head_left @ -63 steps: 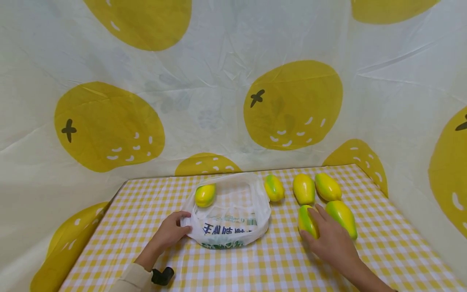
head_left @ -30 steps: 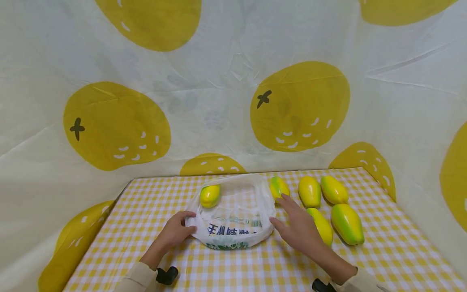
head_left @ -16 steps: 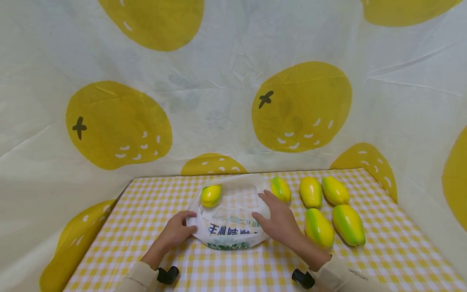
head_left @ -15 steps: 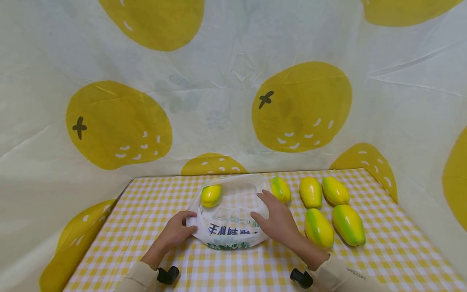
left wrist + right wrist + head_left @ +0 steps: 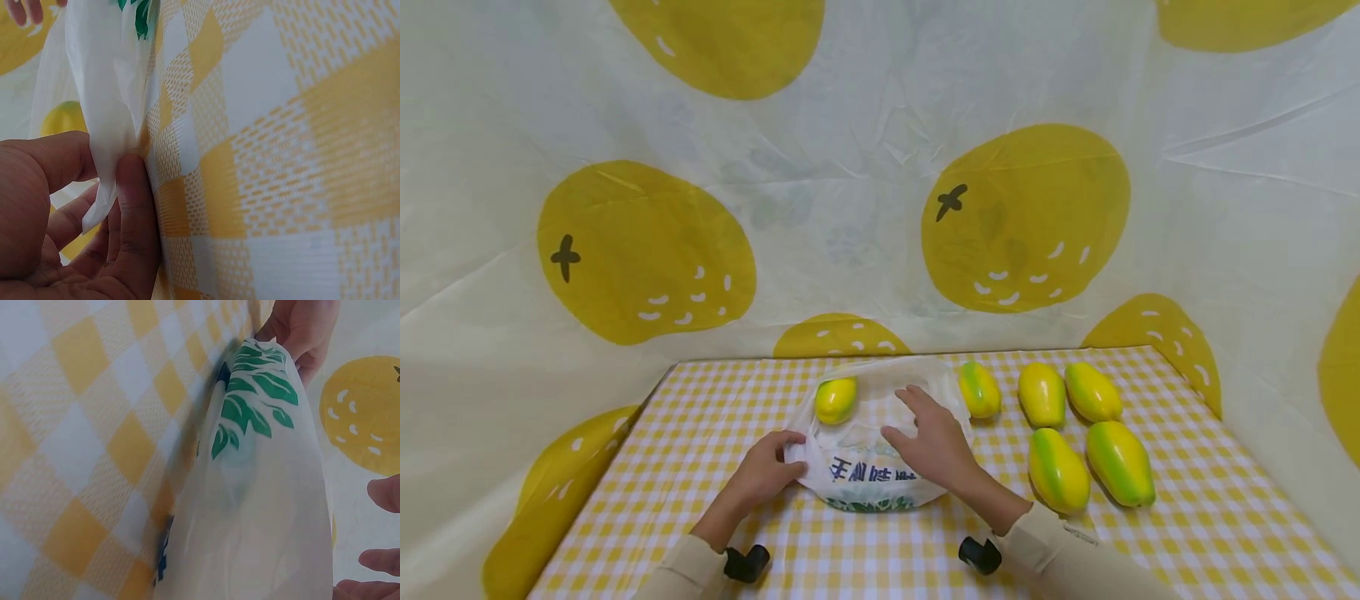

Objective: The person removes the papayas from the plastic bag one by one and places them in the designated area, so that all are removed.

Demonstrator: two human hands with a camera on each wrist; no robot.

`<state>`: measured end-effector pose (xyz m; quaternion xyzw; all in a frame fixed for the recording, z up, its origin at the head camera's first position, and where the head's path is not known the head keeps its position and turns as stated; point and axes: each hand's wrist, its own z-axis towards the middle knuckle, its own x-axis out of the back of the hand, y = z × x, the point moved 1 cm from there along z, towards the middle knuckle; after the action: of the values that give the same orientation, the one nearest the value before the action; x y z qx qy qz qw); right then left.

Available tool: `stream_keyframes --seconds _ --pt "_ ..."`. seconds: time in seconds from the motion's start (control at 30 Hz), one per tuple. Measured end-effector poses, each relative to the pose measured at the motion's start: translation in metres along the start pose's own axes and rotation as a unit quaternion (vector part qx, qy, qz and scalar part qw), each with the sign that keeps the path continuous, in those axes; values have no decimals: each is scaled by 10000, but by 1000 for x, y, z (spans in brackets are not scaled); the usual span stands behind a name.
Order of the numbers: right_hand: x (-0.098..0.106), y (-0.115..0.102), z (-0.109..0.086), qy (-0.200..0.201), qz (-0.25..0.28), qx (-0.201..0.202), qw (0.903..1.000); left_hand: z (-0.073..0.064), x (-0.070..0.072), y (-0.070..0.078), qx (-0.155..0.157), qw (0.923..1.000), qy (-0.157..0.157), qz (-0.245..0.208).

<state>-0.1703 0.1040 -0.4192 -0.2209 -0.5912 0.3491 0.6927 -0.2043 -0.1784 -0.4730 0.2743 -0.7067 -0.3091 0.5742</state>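
A white plastic bag (image 5: 886, 497) with blue characters and green leaf print lies with its mouth spread wide. One yellow-green papaya (image 5: 836, 400) is inside it at the back left. My left hand (image 5: 767, 468) pinches the bag's left edge between thumb and fingers; in the left wrist view, the gathered plastic (image 5: 106, 150) passes between them. Over the bag's mouth, my right hand (image 5: 936, 442) reaches in from the right, fingers spread and holding nothing. The right wrist view shows its fingertips (image 5: 382, 559) beyond the bag's raised side (image 5: 275, 487).
Just right of the bag lies a papaya (image 5: 980, 391). Farther right are several more, including a back papaya (image 5: 1041, 395) and a front papaya (image 5: 1120, 463). A yellow-and-white checked cloth (image 5: 647, 500) covers the table, and a printed curtain (image 5: 842, 242) hangs behind it.
My right hand has left the front-left papaya of the right-hand group and moved leftward over the bag's mouth. My left hand keeps its hold on the bag's left edge.
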Motion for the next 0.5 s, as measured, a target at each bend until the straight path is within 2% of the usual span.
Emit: stream_keyframes --seconds 0.27,0.5 --pt "-12 -7 11 -83 239 -45 9997 0 0 0 149 9999 -73 47" --pt "-24 -9 26 -168 843 -483 9951 2 1 2 85 9999 -42 45"
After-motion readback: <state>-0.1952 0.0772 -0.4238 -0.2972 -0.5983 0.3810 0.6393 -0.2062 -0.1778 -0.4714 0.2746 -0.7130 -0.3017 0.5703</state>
